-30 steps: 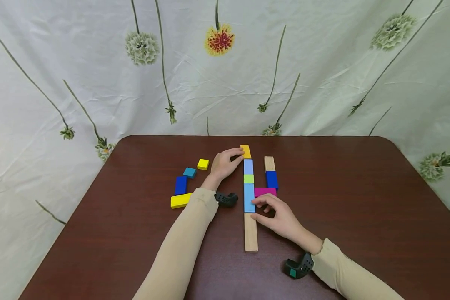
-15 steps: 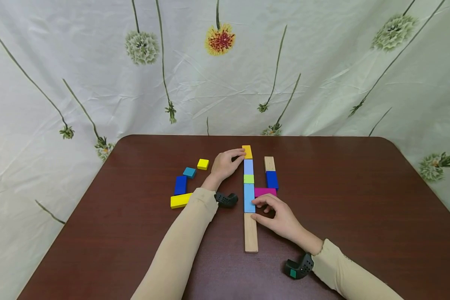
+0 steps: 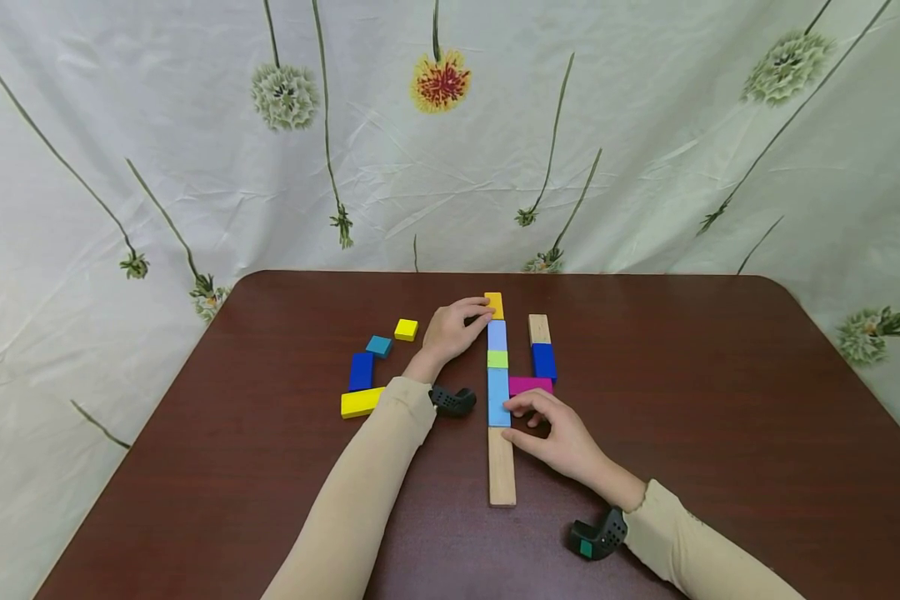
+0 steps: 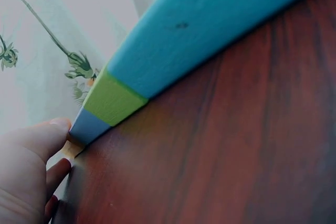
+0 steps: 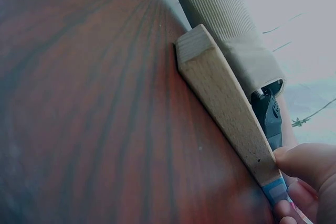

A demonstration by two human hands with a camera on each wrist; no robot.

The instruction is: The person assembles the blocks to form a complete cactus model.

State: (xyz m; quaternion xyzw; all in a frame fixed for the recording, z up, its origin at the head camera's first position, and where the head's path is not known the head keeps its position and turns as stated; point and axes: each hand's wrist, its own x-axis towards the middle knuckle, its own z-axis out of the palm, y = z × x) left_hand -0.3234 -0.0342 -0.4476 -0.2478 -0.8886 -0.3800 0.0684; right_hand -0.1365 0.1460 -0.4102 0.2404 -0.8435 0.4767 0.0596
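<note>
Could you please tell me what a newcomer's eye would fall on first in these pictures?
Probably the row of blocks, mostly brightly coloured, running down the middle of the dark table, with the left hand at its orange-yellow far block and the right hand at its nearer half. Next, perhaps, the red-and-yellow flower on the pale cloth behind the table.

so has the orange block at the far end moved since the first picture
Yes, the orange block sits slightly further right relative to the pale blue block.
</note>
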